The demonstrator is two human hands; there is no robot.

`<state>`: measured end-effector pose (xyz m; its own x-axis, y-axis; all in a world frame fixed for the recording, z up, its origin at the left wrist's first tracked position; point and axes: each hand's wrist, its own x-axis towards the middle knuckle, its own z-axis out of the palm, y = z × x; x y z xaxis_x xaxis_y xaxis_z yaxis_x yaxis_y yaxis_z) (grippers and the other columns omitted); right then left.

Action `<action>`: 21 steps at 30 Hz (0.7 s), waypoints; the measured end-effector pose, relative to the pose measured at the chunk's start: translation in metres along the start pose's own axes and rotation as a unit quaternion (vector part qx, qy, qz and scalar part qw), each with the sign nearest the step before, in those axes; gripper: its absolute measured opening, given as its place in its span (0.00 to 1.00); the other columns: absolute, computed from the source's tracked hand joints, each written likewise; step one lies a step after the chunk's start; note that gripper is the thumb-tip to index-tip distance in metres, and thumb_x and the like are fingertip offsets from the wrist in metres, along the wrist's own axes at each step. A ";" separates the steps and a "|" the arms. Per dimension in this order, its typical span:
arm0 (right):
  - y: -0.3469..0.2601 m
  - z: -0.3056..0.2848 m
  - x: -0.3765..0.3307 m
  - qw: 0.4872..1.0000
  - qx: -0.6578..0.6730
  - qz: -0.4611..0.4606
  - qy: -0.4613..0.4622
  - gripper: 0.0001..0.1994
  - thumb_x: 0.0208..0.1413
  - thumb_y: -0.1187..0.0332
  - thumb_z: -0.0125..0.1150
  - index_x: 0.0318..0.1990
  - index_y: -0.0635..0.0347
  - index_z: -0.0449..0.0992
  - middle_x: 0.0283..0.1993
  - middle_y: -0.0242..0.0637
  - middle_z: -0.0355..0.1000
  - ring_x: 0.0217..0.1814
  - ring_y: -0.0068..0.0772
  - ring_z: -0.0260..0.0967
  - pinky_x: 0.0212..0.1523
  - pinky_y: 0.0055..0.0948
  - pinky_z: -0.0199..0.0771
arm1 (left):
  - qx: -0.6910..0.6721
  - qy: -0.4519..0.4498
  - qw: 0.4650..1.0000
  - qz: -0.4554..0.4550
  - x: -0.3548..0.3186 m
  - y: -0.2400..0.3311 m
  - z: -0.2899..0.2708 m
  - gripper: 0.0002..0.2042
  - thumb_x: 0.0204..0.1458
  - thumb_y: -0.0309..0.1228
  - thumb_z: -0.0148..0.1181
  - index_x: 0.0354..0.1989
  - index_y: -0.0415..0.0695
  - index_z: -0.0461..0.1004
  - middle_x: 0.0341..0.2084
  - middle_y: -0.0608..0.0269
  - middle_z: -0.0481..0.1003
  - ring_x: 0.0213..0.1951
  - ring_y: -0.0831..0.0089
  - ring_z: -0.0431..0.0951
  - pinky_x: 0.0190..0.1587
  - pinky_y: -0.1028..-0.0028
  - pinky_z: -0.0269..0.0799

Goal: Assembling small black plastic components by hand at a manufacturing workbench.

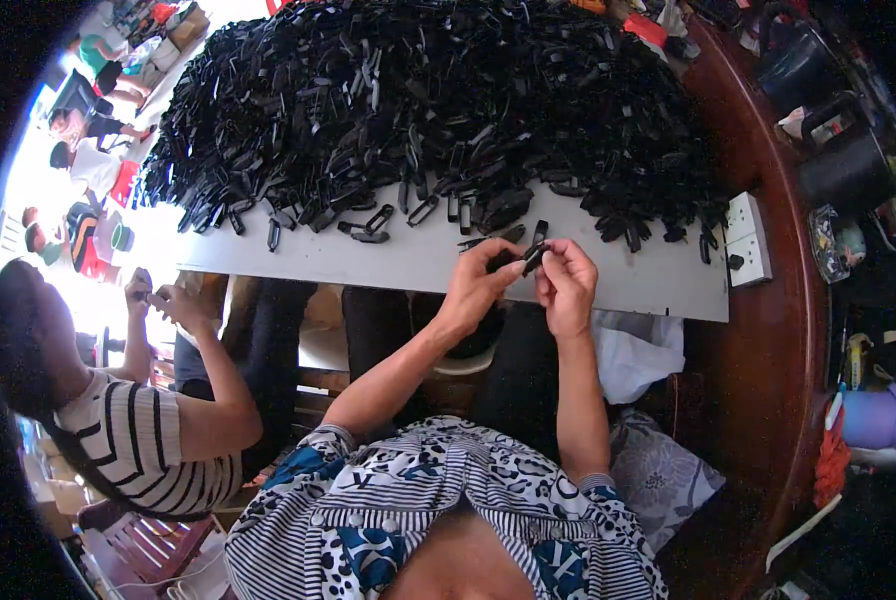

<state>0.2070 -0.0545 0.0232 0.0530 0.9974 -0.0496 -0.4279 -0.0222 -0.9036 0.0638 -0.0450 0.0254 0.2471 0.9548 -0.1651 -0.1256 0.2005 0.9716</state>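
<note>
Both hands meet just over the front edge of the grey-white table (308,256). Between the fingertips of my left hand (476,284) and my right hand (570,284) is a small black oblong plastic part (535,257), tilted. Each hand pinches it with thumb and fingers, which hide some of its shape. Beyond them a big heap of similar black parts (428,110) covers most of the tabletop. A few loose ones lie in front of the heap, among them an oblong black frame (423,210) with an open middle.
On the left a person in a striped top (143,430) holds something small in both hands. A white power strip (747,240) stands at the table's right end. Further right are a dark red wooden edge (786,300) and a purple container (876,418). More people sit at far left.
</note>
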 end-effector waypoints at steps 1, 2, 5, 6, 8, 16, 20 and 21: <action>-0.001 0.001 -0.001 1.000 -0.005 0.007 0.003 0.05 0.56 0.71 0.52 0.37 0.62 0.68 0.21 0.28 0.65 0.15 0.14 0.56 0.12 0.14 0.55 | -0.001 0.000 1.000 0.000 -0.002 0.000 -0.003 0.10 0.49 0.25 0.59 0.40 0.40 0.70 0.23 0.71 0.68 0.21 0.87 0.63 0.23 0.83 0.61; 0.001 0.007 -0.005 1.000 0.009 0.000 0.003 0.05 0.55 0.72 0.51 0.37 0.63 0.68 0.22 0.30 0.67 0.15 0.16 0.58 0.12 0.16 0.57 | -0.041 -0.016 0.999 0.010 -0.005 0.000 -0.006 0.10 0.48 0.24 0.59 0.40 0.40 0.70 0.23 0.71 0.69 0.22 0.86 0.64 0.24 0.83 0.62; 0.013 0.012 -0.017 0.994 0.103 0.015 -0.015 0.06 0.54 0.73 0.52 0.37 0.65 0.68 0.27 0.39 0.72 0.16 0.21 0.64 0.13 0.19 0.65 | -0.089 -0.014 0.994 0.054 -0.020 0.003 -0.006 0.11 0.47 0.23 0.59 0.41 0.41 0.70 0.25 0.70 0.71 0.22 0.86 0.66 0.23 0.83 0.63; 0.016 0.014 -0.021 0.989 0.144 0.035 -0.011 0.06 0.54 0.73 0.51 0.37 0.65 0.68 0.28 0.40 0.72 0.17 0.22 0.64 0.13 0.20 0.65 | -0.096 0.003 0.991 0.088 -0.024 0.005 -0.005 0.12 0.47 0.23 0.60 0.42 0.41 0.71 0.26 0.69 0.72 0.22 0.85 0.66 0.23 0.82 0.63; 0.020 0.019 -0.027 0.979 0.190 0.075 -0.026 0.05 0.54 0.72 0.52 0.37 0.64 0.68 0.28 0.41 0.72 0.17 0.24 0.65 0.13 0.21 0.66 | -0.102 -0.007 0.989 0.107 -0.024 -0.007 -0.016 0.12 0.45 0.22 0.61 0.40 0.39 0.71 0.26 0.67 0.73 0.20 0.84 0.66 0.22 0.82 0.62; 0.007 -0.018 0.020 0.883 -0.453 -0.093 0.087 0.09 0.51 0.65 0.58 0.36 0.61 0.72 0.27 0.38 0.71 0.28 0.34 0.69 0.29 0.31 0.69 | -0.304 -0.069 0.948 0.055 -0.028 -0.002 -0.044 0.10 0.48 0.30 0.61 0.35 0.40 0.70 0.25 0.55 0.75 0.16 0.82 0.65 0.19 0.83 0.61; 0.007 -0.015 0.045 0.760 -0.633 -0.110 0.100 0.13 0.42 0.65 0.65 0.32 0.61 0.70 0.31 0.42 0.72 0.34 0.45 0.70 0.34 0.39 0.69 | -0.313 -0.148 0.937 0.047 -0.027 -0.011 -0.047 0.15 0.49 0.39 0.62 0.36 0.42 0.68 0.29 0.50 0.75 0.15 0.83 0.65 0.18 0.85 0.62; 0.007 -0.016 0.047 0.760 -0.633 -0.110 0.097 0.13 0.42 0.65 0.65 0.32 0.61 0.70 0.31 0.42 0.72 0.34 0.45 0.70 0.34 0.39 0.69 | -0.291 -0.143 0.945 0.037 -0.027 -0.013 -0.049 0.17 0.49 0.43 0.61 0.38 0.42 0.69 0.27 0.53 0.75 0.16 0.83 0.64 0.17 0.85 0.59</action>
<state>0.2212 -0.0084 0.0079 0.1818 0.9606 0.2101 0.8155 -0.0279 -0.5781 0.0113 -0.0627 0.0091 0.4558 0.8895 0.0319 -0.6387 0.3019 0.7078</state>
